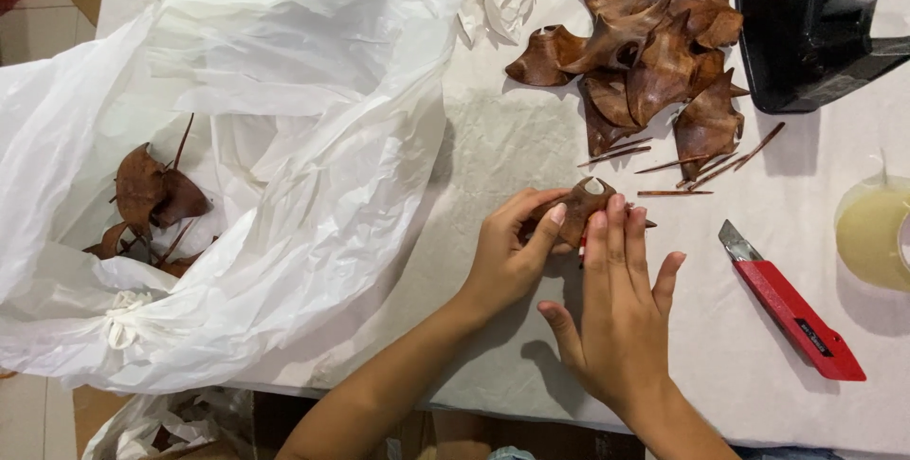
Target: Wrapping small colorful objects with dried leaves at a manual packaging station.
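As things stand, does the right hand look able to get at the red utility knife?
Probably yes. The red utility knife lies in the open on the white table cover, just right of the right hand, with nothing between them. That hand's fingertips are on the brown pod piece, which the left hand also holds.

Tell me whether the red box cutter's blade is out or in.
Out: a short grey blade sticks from the red box cutter toward the hands.

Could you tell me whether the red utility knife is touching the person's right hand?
Apart. The head view shows bare white table covering between the red utility knife and the right hand.
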